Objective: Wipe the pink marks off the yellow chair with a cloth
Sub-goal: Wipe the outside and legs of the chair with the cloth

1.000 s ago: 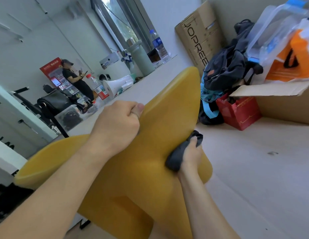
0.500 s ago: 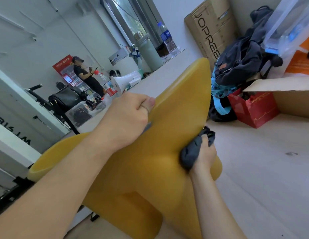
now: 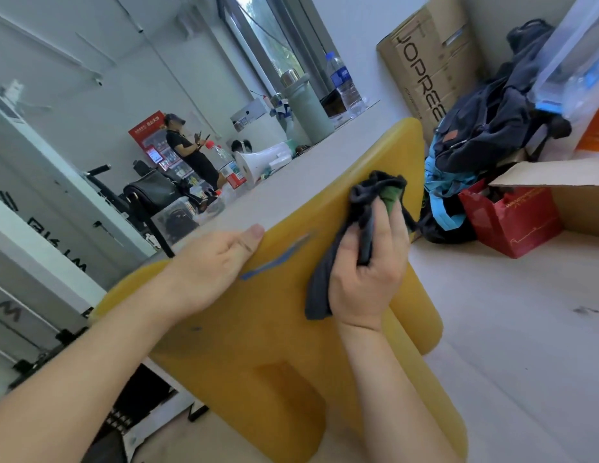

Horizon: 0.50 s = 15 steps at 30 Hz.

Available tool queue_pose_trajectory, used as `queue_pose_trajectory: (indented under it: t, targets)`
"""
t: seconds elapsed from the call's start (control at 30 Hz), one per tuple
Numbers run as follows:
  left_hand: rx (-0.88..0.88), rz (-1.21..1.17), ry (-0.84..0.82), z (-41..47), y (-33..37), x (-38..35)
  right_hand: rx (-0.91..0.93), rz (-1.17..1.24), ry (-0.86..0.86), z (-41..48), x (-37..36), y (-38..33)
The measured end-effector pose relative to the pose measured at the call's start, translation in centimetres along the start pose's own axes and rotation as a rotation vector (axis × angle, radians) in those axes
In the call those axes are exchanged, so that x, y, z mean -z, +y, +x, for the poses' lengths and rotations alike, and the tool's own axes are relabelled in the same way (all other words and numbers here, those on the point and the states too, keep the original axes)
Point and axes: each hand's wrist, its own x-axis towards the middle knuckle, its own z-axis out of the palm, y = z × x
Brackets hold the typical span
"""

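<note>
Beyond the right edge of the yellow chair point(image 3: 258, 329), red paper bag point(image 3: 512, 225): stands open on the floor just beside the cardboard box point(image 3: 575, 208); we see something dark in its mouth but cannot tell what.
cardboard box: open, one flap jutting over the red bag; its inside is hidden from us.
clear tub point(image 3: 178, 213): toward the near end of the ledge point(image 3: 308, 168), holding a dark thing we cannot name.
water bottle point(image 3: 345, 80): upright at the ledge's far end, near the green flask point(image 3: 306, 105).
backpack point(image 3: 485, 128): dark, slumped against the tall lettered carton point(image 3: 428, 58).
yellow chair: its broad face fills the middle of our view, the top edge rising toward the right.
mark point(image 3: 274, 259): one streak just below the chair's top edge; it reads bluish to us, and it lies between our two hands.
left hand point(image 3: 208, 262): clamped over the chair's top edge, thumb lying along the rim, just left of the mark.
cloth point(image 3: 365, 198): dark, bunched, a green patch showing; against the chair's face near its top edge, right of the mark and not covering it.
right hand point(image 3: 368, 275): fingers curled round the cloth, a tail of it hanging at the hand's left side.
</note>
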Motion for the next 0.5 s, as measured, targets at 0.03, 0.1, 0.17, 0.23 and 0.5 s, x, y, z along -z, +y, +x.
queue_pose_trajectory:
  t: [0.03,0.1,0.17,0.23,0.5]
  targets:
    - [-0.03,0.018,0.052,-0.2,0.5,-0.4,-0.091,0.041,0.005,0.4,0.0,0.1]
    - [-0.081,0.05,0.123,-0.3,1.9,-1.0,-0.279,0.118,0.007,1.5,0.3,0.4]
    - [-0.114,0.096,0.172,-0.4,2.4,-1.0,-0.571,0.173,-0.01,2.8,0.3,2.3]
    - [-0.108,0.123,0.201,-0.6,2.0,-1.1,-0.91,0.224,-0.064,3.8,0.5,4.8]
    - [-0.048,-0.019,0.253,3.9,0.7,-1.7,-0.063,0.156,-0.303,-2.7,-4.5,-6.3]
